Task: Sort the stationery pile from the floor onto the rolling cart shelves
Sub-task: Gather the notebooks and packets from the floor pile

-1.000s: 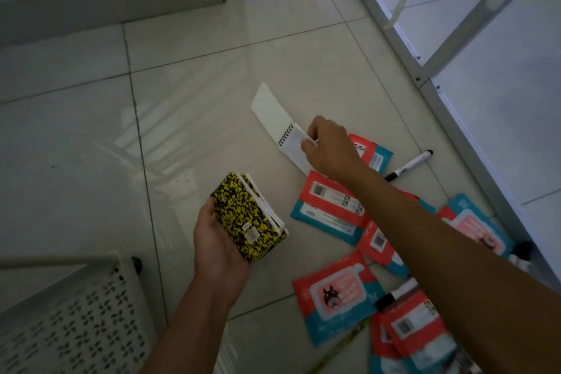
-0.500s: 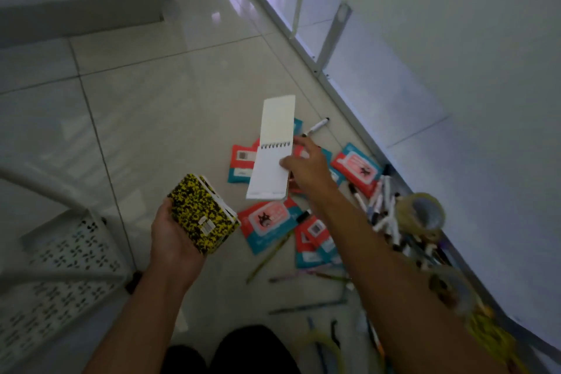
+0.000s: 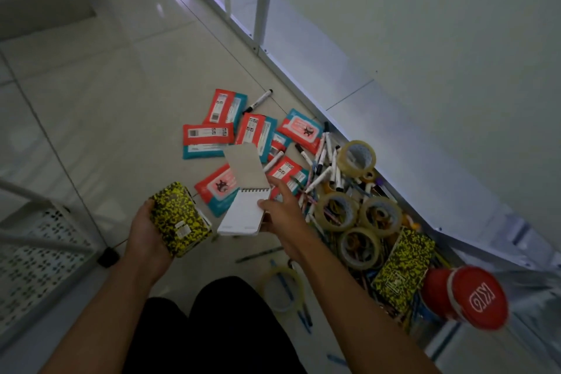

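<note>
I note open tiled floor [image 3: 121, 94] across the upper left, with bare room between the pile and the rolling cart [image 3: 39, 252], whose perforated white shelf and a black caster occupy the lower left edge. Along the right a white wall base [image 3: 379, 118] runs diagonally and closes off that side; the pile lies against it.

The left hand [image 3: 145, 234] holds a stack of yellow-and-black notebooks [image 3: 179, 218] off the floor, fingers curled under the stack and thumb at its near edge. The right hand [image 3: 282, 215] holds a white spiral notepad [image 3: 243, 215] with its brown cover flipped back; the thumb pinches the top page and the index finger points forward. The other fingers sit behind the pad and I cannot tell their position. Notepad and stack are just beside each other, apart by a narrow gap.

Beyond the hands, red-and-teal packets [image 3: 209, 140] lie scattered flat, some overlapping. To their right, white markers [image 3: 324, 158] are heaped loosely, touching several tape rolls [image 3: 358, 158]. Another yellow-and-black notebook [image 3: 403, 270] rests on the heap near the wall, and a red round case [image 3: 473, 297] sits at the lower right, blurred. Loose pens [image 3: 258, 253] lie on the floor in front of my dark-trousered knees [image 3: 212, 328].
</note>
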